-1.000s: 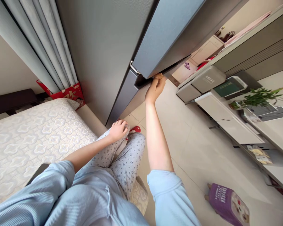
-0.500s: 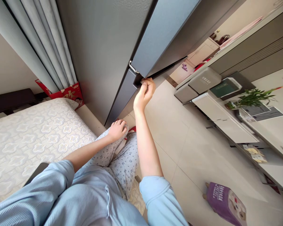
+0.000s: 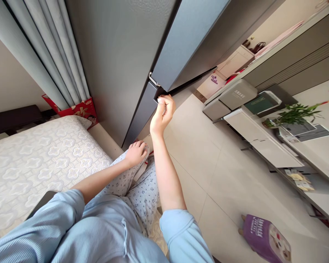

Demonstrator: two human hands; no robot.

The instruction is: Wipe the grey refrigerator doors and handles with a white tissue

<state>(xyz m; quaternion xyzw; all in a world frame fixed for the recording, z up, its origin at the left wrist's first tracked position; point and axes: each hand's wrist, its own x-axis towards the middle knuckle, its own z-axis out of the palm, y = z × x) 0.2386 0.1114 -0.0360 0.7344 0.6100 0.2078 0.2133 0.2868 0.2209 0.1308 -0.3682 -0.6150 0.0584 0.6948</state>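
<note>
A tall grey fridge stands in front of me, its upper door above a lower door. A metal hinge shows at the gap between the doors. My right hand is just below that hinge, at the dark recess in the gap. Its fingers are curled in with the thumb pressed to them; whatever they may hold is hidden. On my left knee, over the patterned trousers, my left hand lies flat with fingers stretched out, holding nothing.
A quilted mattress is at the left, with a red box and grey curtains behind it. To the right are a white cabinet, a grey bin, a potted plant and a purple stool on the tiled floor.
My right hand has shifted slightly left and down along the door gap, its fingers still curled. My left hand stays on the knee.
</note>
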